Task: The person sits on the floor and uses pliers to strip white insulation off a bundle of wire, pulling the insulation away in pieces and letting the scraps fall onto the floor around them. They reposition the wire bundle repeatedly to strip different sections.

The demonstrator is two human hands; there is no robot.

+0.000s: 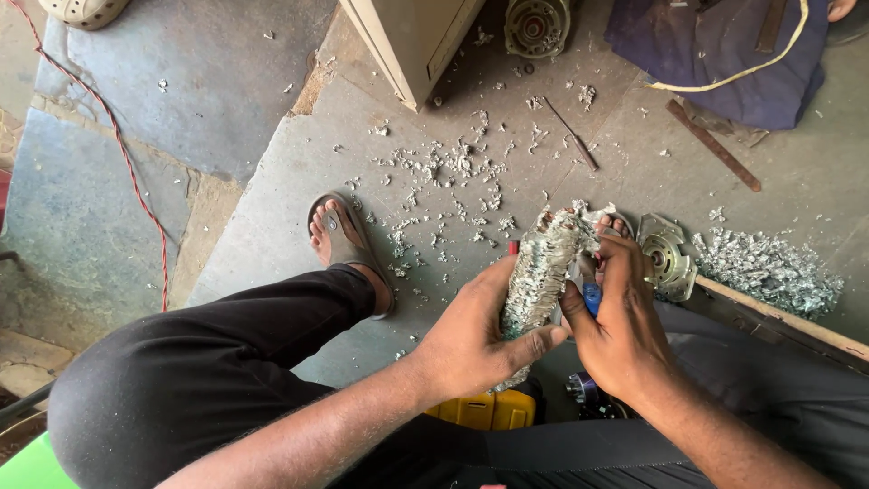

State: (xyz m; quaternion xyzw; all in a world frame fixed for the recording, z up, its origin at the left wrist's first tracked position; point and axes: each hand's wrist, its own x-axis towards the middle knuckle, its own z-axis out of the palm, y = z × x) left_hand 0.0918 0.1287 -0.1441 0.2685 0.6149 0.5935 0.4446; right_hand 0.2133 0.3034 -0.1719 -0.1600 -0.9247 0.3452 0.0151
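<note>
Looking down from the head camera: the left hand (471,340) is clamped around a ragged grey wire bundle (540,267), the right hand (620,326) closed on a blue-handled tool (590,297) against it. Beyond the grip, stripped scraps (448,177) and a grey heap (769,267) litter the floor (272,208); much of the bundle looks intact.

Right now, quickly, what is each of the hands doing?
Left hand: closed around a grey-green, crusted cylindrical metal bundle.
Right hand: closed on a blue-handled tool, pressed against that bundle.
</note>
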